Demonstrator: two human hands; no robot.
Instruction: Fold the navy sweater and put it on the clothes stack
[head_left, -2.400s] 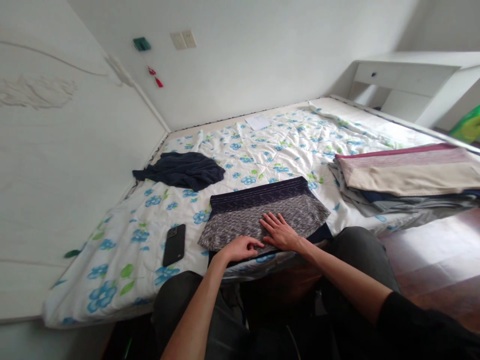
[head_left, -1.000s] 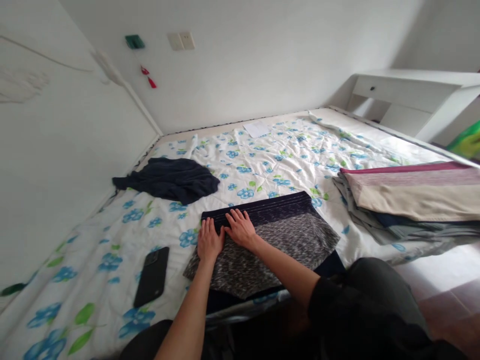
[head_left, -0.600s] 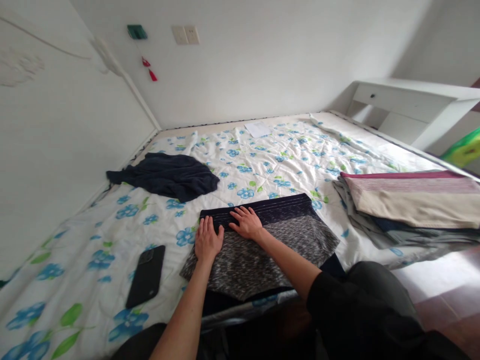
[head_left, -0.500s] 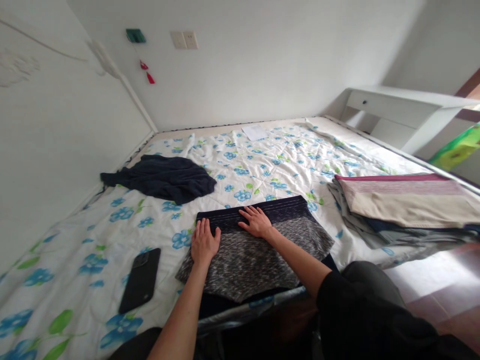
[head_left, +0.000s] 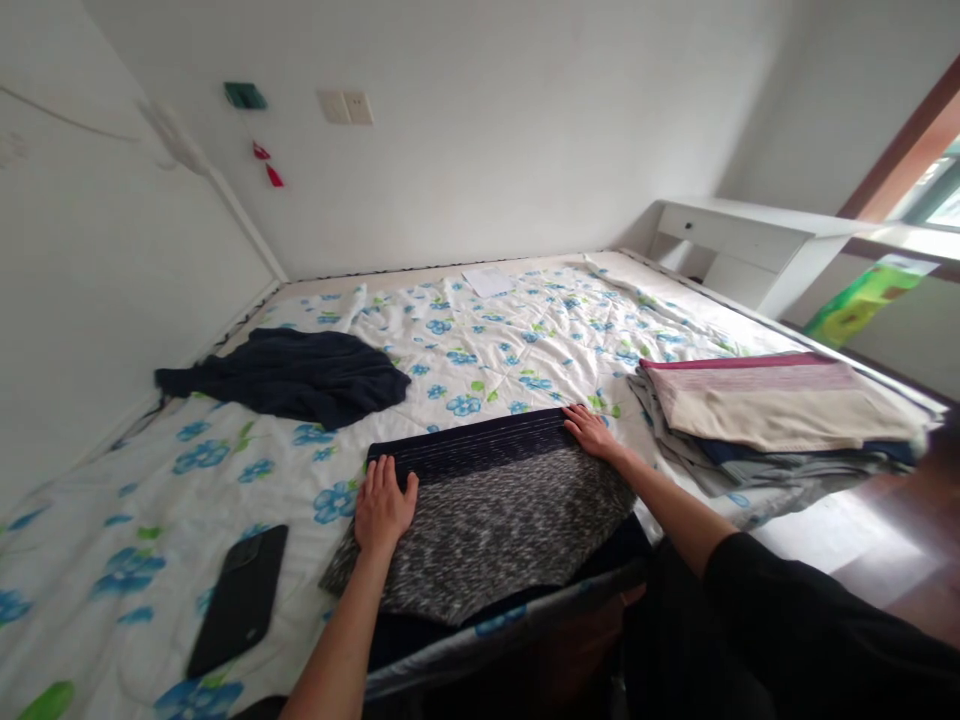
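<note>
Both hands lie open, fingers spread: the left hand (head_left: 384, 508) presses the grey knit cloth (head_left: 484, 530) near the bed's (head_left: 225, 480) front edge, and the right hand (head_left: 592, 432) touches its far corner. Dragging palms could rumple it, or its overhang might slip off the edge, though that side is hard to see.

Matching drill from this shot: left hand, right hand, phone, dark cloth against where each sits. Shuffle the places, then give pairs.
Things
1. Left hand
2. Right hand
3. Black phone
4. Crumpled navy cloth

Places
A. Bunched on the floral quilt, towards the wall
B. Lying flat on the quilt, left of the garment
C. Spread on the grey marled garment, just below its navy band
D. At the right end of that band

Pairs: 1-C, 2-D, 3-B, 4-A
</note>
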